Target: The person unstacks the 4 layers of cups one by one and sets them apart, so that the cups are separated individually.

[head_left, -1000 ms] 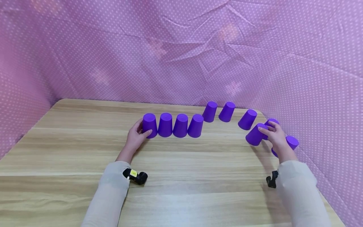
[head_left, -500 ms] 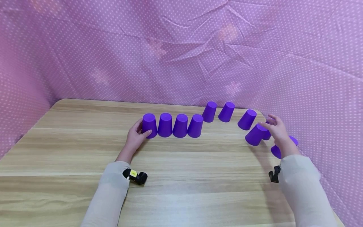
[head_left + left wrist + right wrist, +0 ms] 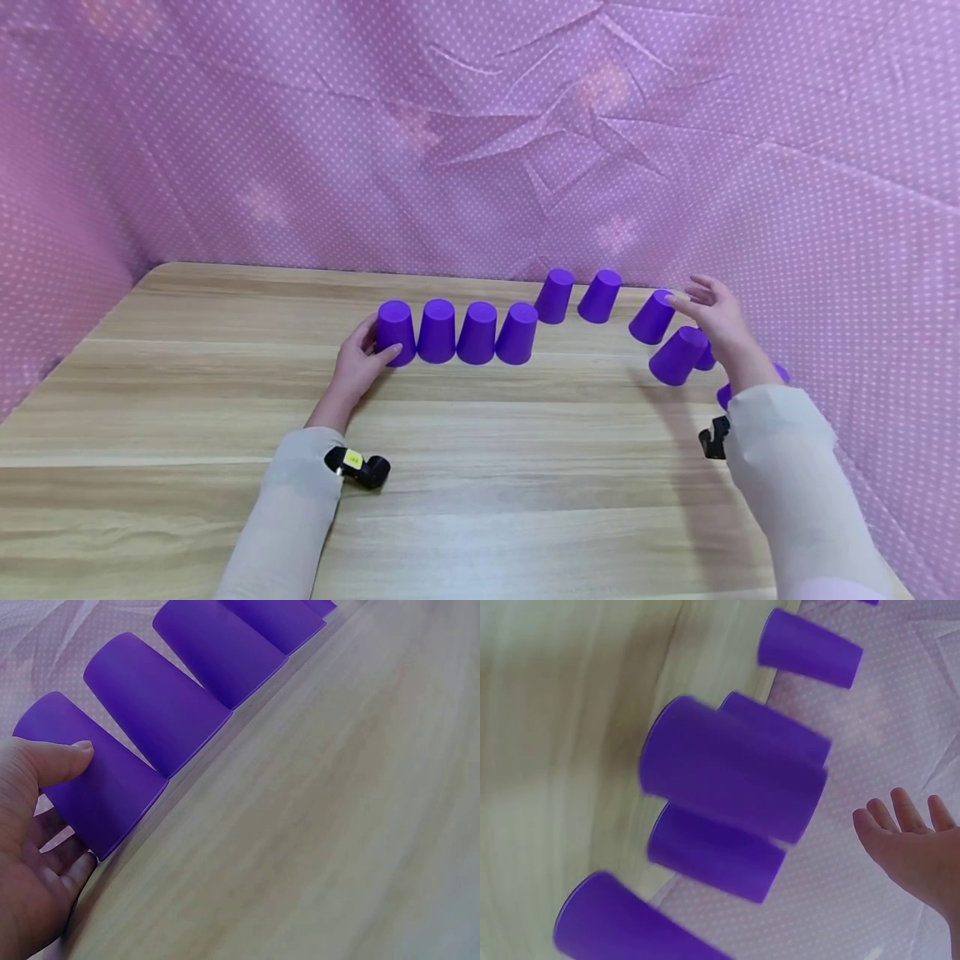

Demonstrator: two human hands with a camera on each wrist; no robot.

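Note:
My left hand (image 3: pixel 357 360) grips the leftmost purple plastic cup (image 3: pixel 395 333), which stands upside down on the table. In the left wrist view, the thumb lies across the front of that cup (image 3: pixel 109 776) and the fingers reach behind it. Several more upturned cups (image 3: pixel 438 332) stand close beside it in a row. Over at the right, my right hand (image 3: pixel 722 327) is raised above the loose purple cups (image 3: pixel 677 357), holding nothing. In the right wrist view, the right hand (image 3: pixel 915 851) shows its fingers extended, apart from the nearest cup (image 3: pixel 731 769).
Two upturned cups (image 3: pixel 599 297) stand near the wooden table's (image 3: pixel 450 467) back edge. One more cup (image 3: pixel 651 317) sits to their right; others are partly hidden by the right hand and forearm. Pink dotted cloth (image 3: pixel 300 150) hangs behind the table and along both sides.
My right hand has let go of the front right cup, drawn back, then risen up and away from it. The cups stay in place; the left hand keeps its grip.

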